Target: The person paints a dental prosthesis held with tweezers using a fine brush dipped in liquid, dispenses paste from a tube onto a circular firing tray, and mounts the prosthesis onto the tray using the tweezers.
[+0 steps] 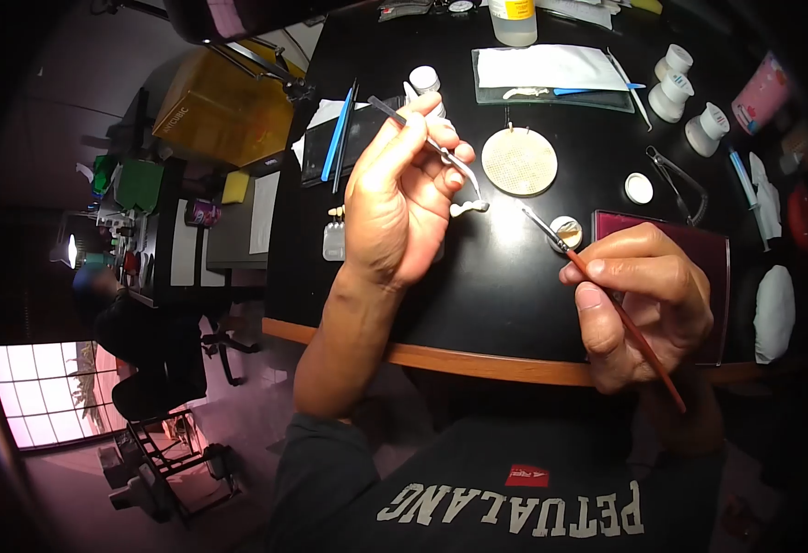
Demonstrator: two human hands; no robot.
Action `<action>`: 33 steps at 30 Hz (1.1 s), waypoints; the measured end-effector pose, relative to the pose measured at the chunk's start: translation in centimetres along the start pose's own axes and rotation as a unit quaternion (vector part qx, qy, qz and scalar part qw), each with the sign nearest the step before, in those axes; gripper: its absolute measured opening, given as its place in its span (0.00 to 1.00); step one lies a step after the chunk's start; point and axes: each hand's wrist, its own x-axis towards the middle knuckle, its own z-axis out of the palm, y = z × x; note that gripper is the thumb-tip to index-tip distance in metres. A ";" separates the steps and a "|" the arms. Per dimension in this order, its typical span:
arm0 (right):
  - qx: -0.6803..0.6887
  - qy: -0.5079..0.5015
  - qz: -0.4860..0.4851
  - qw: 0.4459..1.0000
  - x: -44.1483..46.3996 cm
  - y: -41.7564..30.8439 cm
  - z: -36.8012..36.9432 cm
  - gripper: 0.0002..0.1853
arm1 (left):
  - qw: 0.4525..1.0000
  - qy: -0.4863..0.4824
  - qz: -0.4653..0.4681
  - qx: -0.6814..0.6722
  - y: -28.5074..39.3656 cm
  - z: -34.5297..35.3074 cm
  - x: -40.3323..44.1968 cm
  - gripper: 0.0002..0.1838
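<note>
My left hand (390, 207) is closed around slim metal tweezers (462, 169). At their tip is a small row of tooth-shaped pieces (467, 208), pale with a dark end, like a dental bridge. My right hand (657, 286) pinches a fine brush (642, 339) with a reddish-brown handle. The bristles point toward the tooth piece, with a gap between them. Beneath the brush's metal collar stands a small open jar (568, 227) with tan contents. A round, pale honeycomb tray (519, 162) lies just beyond both tool tips.
A glass slab (491, 95) bears white tissue. Several small white jars (669, 100), dividers (679, 184) and a blue syringe (745, 178) lie to the right. A clear bottle (515, 26) stands at the back. Another person (151, 318) sits at a far-left bench.
</note>
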 end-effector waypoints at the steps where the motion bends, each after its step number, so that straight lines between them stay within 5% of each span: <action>1: 0.001 -0.006 -0.006 1.000 -0.1 0.1 0.0 0.11 | 1.000 0.005 -0.006 -0.001 -0.1 0.0 0.1 0.17; 33: -0.004 -0.007 -0.020 1.000 -0.1 0.5 0.9 0.11 | 0.998 0.039 -0.007 0.057 -0.6 1.0 -0.1 0.17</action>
